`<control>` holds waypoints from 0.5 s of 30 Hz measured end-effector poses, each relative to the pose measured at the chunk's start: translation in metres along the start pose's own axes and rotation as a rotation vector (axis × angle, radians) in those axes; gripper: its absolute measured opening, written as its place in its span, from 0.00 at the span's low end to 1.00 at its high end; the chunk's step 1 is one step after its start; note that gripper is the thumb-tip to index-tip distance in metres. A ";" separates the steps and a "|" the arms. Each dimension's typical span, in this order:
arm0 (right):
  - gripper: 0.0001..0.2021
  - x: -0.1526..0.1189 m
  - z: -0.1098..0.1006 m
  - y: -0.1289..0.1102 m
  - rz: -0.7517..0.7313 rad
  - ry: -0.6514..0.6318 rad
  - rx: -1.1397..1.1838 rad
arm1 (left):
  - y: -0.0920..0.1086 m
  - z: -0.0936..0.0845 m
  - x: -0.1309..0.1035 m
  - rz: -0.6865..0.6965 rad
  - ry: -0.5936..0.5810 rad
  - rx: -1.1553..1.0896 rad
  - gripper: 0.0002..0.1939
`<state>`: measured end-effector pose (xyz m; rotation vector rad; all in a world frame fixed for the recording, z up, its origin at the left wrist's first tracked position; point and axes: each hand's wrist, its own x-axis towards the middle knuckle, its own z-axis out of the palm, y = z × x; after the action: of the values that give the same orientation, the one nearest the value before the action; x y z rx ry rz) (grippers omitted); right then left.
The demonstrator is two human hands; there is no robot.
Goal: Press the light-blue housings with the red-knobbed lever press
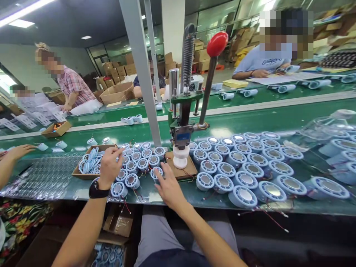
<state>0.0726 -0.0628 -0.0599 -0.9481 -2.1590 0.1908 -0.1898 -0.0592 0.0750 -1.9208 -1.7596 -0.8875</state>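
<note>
My left hand, with a black watch on the wrist, is raised over the left group of round parts. Its fingers are curled with the tips together; whatever may be between them is too small to make out. My right hand has its thumb and fingers around the edge of a light-blue round fan housing with a slotted rim. Just beyond it stands a hand press with a red-knobbed lever. Under its ram are white round blocks on a brown base board.
Many light-blue housings with thin wires stand right of the press. A cardboard box of light-blue rings is left. A clear plastic bag lies right. Co-workers sit across the green conveyor; another person's hand reaches in left.
</note>
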 end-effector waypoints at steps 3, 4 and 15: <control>0.24 -0.010 0.002 -0.008 -0.044 -0.027 -0.034 | 0.049 0.012 -0.024 0.115 0.050 -0.093 0.14; 0.23 -0.018 -0.001 -0.008 -0.058 -0.024 -0.023 | 0.061 0.017 -0.038 0.125 0.063 -0.109 0.14; 0.04 -0.077 -0.057 0.022 0.177 0.152 0.213 | 0.121 0.081 -0.134 0.045 -0.456 -0.412 0.27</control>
<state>0.1587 -0.1081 -0.0736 -0.9960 -1.8746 0.4125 -0.0573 -0.1210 -0.0582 -2.5869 -1.8716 -0.9015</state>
